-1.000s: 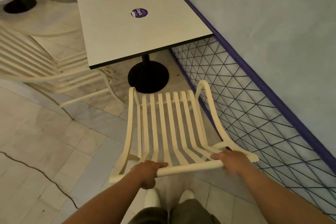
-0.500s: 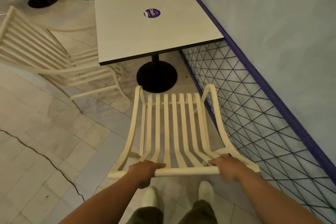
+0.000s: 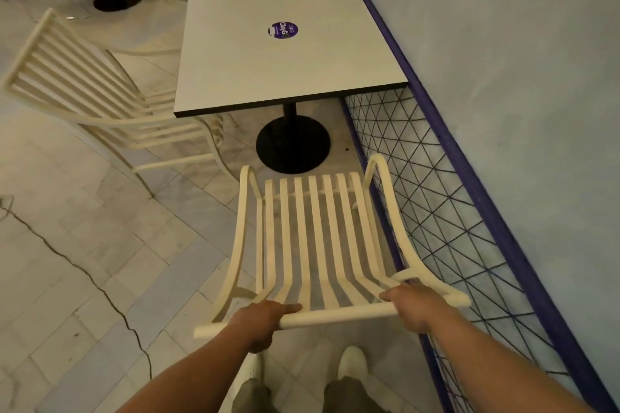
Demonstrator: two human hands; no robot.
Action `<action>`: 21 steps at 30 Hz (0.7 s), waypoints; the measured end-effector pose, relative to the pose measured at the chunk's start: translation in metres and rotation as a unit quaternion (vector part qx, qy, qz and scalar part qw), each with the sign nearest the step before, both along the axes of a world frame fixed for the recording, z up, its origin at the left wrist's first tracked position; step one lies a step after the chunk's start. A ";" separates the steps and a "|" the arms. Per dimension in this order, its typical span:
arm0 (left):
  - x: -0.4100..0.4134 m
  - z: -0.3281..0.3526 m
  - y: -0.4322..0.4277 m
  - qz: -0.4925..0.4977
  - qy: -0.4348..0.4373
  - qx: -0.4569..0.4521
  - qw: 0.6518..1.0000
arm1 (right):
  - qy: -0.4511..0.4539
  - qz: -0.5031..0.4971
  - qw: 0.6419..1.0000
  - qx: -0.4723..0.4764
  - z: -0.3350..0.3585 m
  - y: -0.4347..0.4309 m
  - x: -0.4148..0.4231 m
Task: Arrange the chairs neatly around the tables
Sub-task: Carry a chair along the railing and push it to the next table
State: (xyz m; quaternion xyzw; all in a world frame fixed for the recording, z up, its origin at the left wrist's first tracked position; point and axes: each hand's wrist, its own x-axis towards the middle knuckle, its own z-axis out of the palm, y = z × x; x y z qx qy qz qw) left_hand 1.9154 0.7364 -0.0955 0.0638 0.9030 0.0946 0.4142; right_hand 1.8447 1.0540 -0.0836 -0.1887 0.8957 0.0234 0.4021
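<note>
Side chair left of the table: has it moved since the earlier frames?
No. The side chair stays tucked at the table's left edge; the camera panned.

Dim, warm indoor light from an unseen source fell evenly, leaving soft shadow under the table (image 3: 288,54) and a grey shadow beneath the near chair (image 3: 318,238); the whole view was slightly soft, and wide-angle distortion bowed the purple railing (image 3: 457,161) and floor tiles (image 3: 84,245) toward the edges.
</note>
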 end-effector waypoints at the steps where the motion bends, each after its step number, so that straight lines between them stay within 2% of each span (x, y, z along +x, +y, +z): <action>1: 0.000 -0.001 0.007 0.007 0.007 0.000 1.000 | -0.003 0.006 1.000 0.002 0.001 0.005 -0.004; 11: 0.002 -0.008 0.040 0.046 0.038 0.018 0.998 | -0.001 0.019 1.000 0.008 0.002 0.037 -0.020; 21: -0.001 -0.012 0.036 0.042 0.035 0.036 0.998 | 0.063 -0.025 0.998 0.020 -0.006 0.038 -0.009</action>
